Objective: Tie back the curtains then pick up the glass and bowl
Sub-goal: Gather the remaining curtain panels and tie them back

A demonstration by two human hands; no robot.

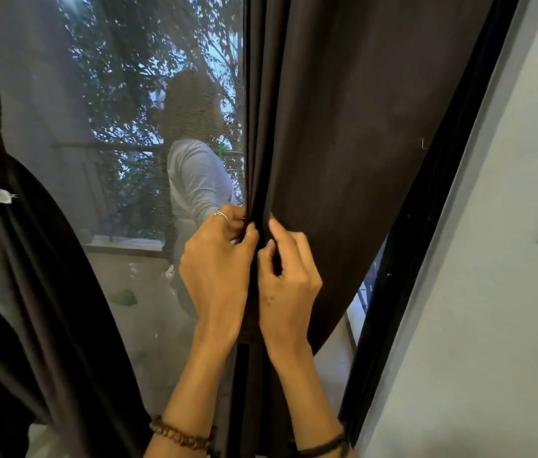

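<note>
Now we gather the right curtain (343,127) tightly, left hand (218,269) and right hand (286,279) both pinching its folds.

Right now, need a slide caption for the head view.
Both hands, left hand and right hand, gather the right curtain at a window; left curtain already tied back.

Open stretch of mesh screen (122,200) across the centre-left of the frame, between two dark curtains. Blocked at far left by the tied curtain (19,259), at centre and right by the hanging curtain (343,143). Narrow gap at lower right beside the black frame (426,226); pale wall (509,292) beyond.
</note>
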